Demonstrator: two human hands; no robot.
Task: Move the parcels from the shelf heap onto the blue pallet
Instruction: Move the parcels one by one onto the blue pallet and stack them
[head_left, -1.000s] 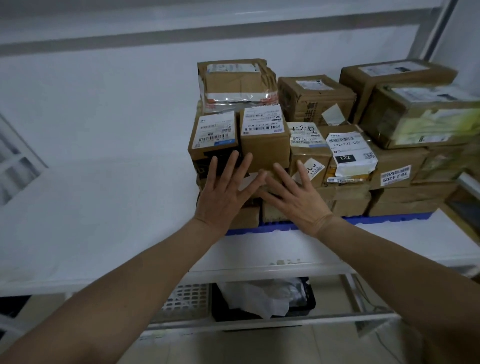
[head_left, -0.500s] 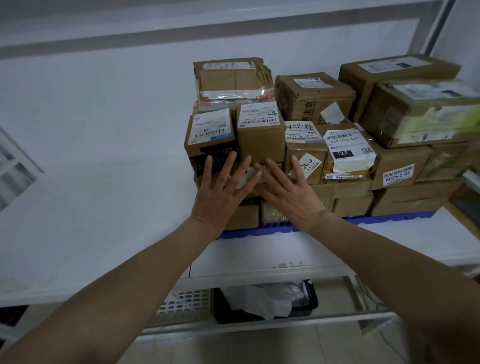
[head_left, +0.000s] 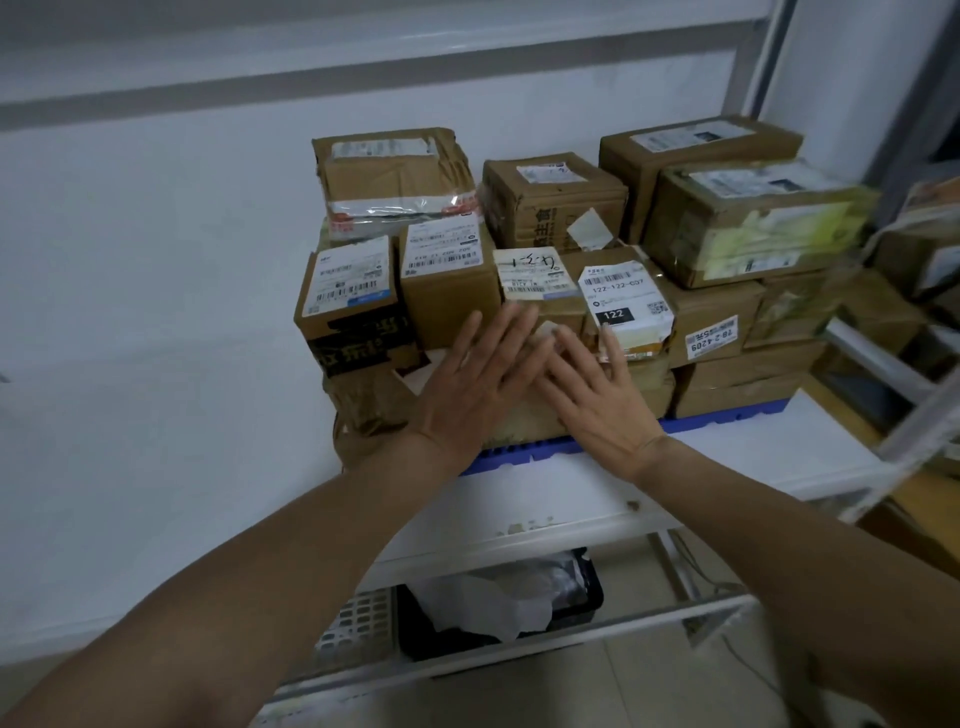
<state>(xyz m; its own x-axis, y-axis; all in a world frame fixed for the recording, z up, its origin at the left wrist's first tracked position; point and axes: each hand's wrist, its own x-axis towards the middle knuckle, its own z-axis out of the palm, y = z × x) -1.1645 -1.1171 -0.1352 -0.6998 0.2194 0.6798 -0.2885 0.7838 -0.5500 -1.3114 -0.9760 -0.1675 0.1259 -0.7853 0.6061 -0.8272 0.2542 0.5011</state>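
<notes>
The white shelf (head_left: 545, 499) carries the blue pallet (head_left: 727, 417), whose front edge shows under a stack of brown cardboard parcels (head_left: 717, 322) piled in about three layers against the white wall (head_left: 156, 260). Against half a second ago the view has swung left and nearer, so more of the right-hand racking (head_left: 893, 364) with further parcels shows. The left hand (head_left: 470, 392) has slid right and now lies with straight, spread fingers over the front of the middle parcels, its fingertips crossing above those of the right hand (head_left: 597, 400), which is also flat with splayed fingers; earlier the two met only at the tips. Neither hand holds anything.

On the lower shelf sits a black crate (head_left: 582, 597) with crumpled white wrapping (head_left: 493, 597), beside a white perforated basket (head_left: 358, 623).

The top left parcel (head_left: 395, 176) is bound with clear tape printed in red. Below it, a box with black tape (head_left: 353, 312) bears a white barcode label. A small box label (head_left: 626, 301) reads "122-122-007" and "122" on a black patch. To its right a sticker (head_left: 711, 338), upside down, reads "78-2-4209". One label (head_left: 532, 273) has handwritten strokes I cannot read.
</notes>
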